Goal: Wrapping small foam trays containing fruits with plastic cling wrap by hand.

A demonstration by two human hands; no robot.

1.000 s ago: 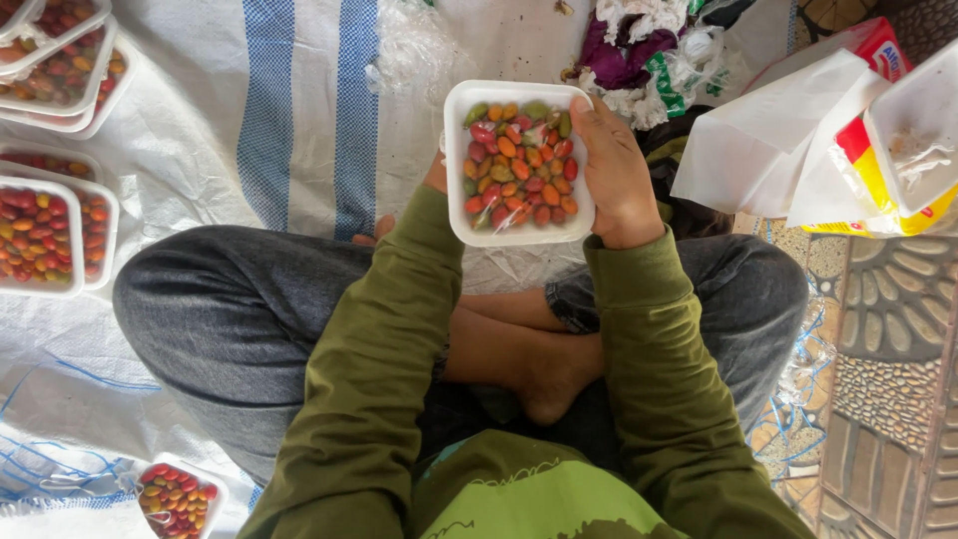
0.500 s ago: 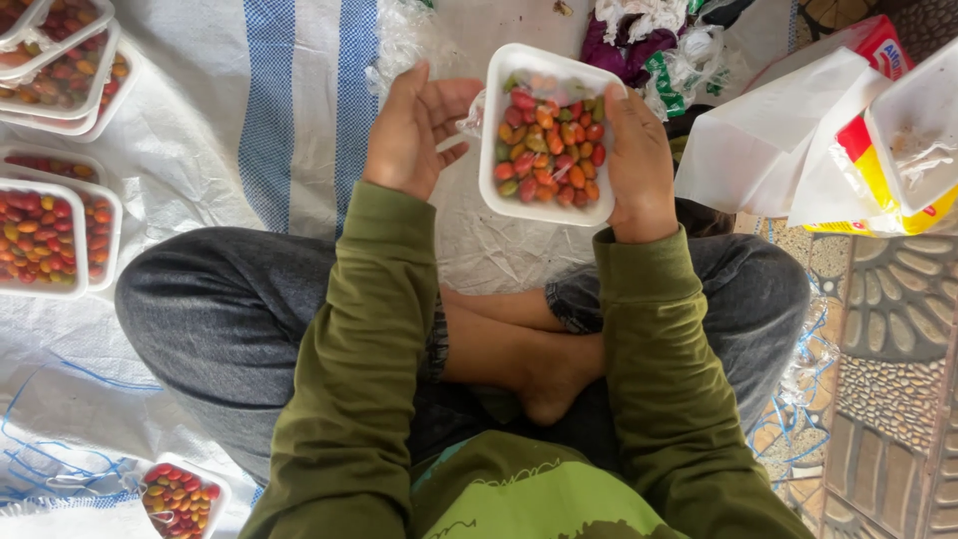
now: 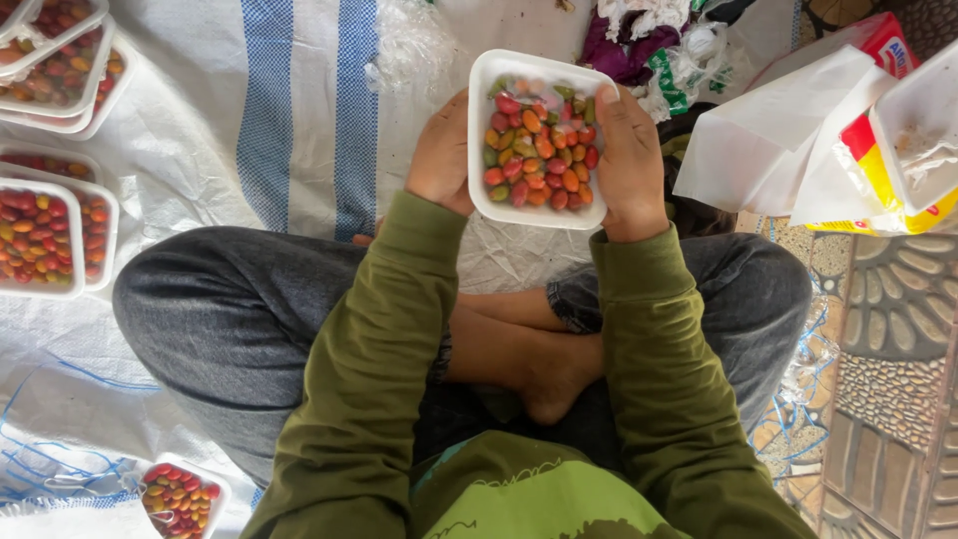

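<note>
White woven sheeting with blue stripes (image 3: 299, 110) covers the floor. Seated cross-legged, a person steadies a white tray (image 3: 534, 210) of small red, orange and green fruits level above the knees, left hand (image 3: 442, 155) and right hand (image 3: 629, 160) clasping opposite edges. Filled trays (image 3: 45, 235) wait at left.

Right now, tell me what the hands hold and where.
Both hands hold one white tray of small fruits: left hand on its left edge, right hand on its right edge.
</note>
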